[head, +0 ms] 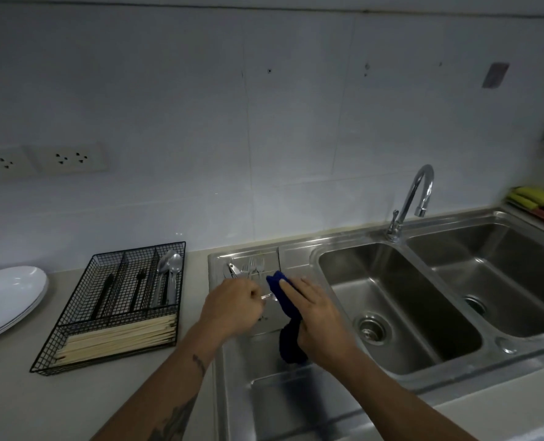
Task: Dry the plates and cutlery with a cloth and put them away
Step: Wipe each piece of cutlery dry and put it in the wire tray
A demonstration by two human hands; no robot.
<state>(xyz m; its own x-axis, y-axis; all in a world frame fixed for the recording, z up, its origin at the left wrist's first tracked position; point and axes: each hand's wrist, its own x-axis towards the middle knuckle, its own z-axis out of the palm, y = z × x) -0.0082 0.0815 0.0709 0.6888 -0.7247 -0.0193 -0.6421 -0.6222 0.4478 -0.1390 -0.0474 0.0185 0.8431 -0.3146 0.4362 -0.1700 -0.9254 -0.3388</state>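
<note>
My left hand point(232, 308) is closed on one end of a metal piece of cutlery point(266, 296) over the steel drainboard point(248, 361). The cutlery's other end is buried in a dark blue cloth point(285, 300), which my right hand point(315, 316) wraps and holds. The cloth's tail hangs down below that hand. Several forks and a knife point(248, 268) lie on the drainboard just beyond my hands. A black wire cutlery tray point(117, 305) on the counter to the left holds spoons point(172, 268), dark-handled pieces and chopsticks. White plates point(8, 299) are stacked at the far left.
A double steel sink point(423, 300) with a curved tap point(414, 198) lies to the right. Coloured sponges or cloths point(538, 203) sit at the far right. Wall sockets point(41, 160) are on the tiled wall at left.
</note>
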